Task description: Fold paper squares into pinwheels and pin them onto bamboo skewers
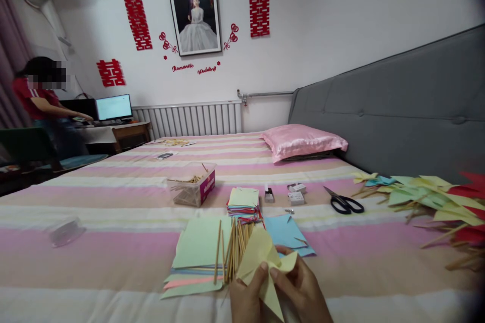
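Between my hands is a pale yellow paper pinwheel (254, 251), its corners folded toward the middle. My left hand (248, 295) grips it from the left, thumb pressed near the centre. From the right, my right hand (303, 287) pinches it, with its thumb also by the centre and fingers behind the paper. Just beyond lie a bundle of thin wooden sticks (235, 245) and a stack of light green paper sheets (202, 242). Blue paper squares (282, 229) with cut corners sit to the right, and a smaller stack of coloured paper (243, 197) lies behind the sticks.
Black scissors (345, 204) and small white boxes (296, 198) lie right of the papers. Finished pinwheels (428, 194) are heaped at far right. A clear tub (189, 189) holds sticks; a clear lid (66, 232) lies left. A person (47, 106) stands by a desk at far left.
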The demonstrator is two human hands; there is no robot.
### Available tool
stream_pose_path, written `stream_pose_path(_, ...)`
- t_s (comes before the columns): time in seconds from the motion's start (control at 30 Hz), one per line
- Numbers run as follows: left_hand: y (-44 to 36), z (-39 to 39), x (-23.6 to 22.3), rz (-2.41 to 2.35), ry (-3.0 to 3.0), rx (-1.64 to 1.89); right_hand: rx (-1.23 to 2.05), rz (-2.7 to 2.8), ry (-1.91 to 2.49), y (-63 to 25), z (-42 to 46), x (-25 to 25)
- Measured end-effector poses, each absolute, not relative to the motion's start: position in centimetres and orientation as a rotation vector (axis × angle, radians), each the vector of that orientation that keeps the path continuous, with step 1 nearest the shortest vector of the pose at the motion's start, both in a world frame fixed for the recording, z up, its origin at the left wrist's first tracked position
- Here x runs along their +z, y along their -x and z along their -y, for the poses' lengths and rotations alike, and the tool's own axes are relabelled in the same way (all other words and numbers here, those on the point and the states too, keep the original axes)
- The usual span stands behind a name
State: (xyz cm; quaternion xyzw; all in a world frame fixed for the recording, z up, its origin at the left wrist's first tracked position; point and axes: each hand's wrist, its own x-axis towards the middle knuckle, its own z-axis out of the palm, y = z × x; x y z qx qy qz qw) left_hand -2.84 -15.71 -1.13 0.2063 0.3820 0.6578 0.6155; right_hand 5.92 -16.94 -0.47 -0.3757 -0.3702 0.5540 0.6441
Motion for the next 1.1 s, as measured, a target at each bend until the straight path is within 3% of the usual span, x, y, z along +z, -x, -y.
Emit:
stream_pose_path(0.3, 2.4, 15.4, -3.1, -0.983, -0.562, 1.497, 1.342, 0.7, 0.902, -6.0, 16.5, -1.6)
stream_pose_path(0.67, 4.2, 16.3, -0.4, -0.749, -0.589, 1.104, 1.777, 0.674, 0.828, -9.2, 16.3, -0.1)
stream_pose_path(1.1, 3.9, 16.0, -2.2, -0.968, -0.921, 1.107, 1.74, 1.027, 0.985, -9.6, 15.3, -2.4)
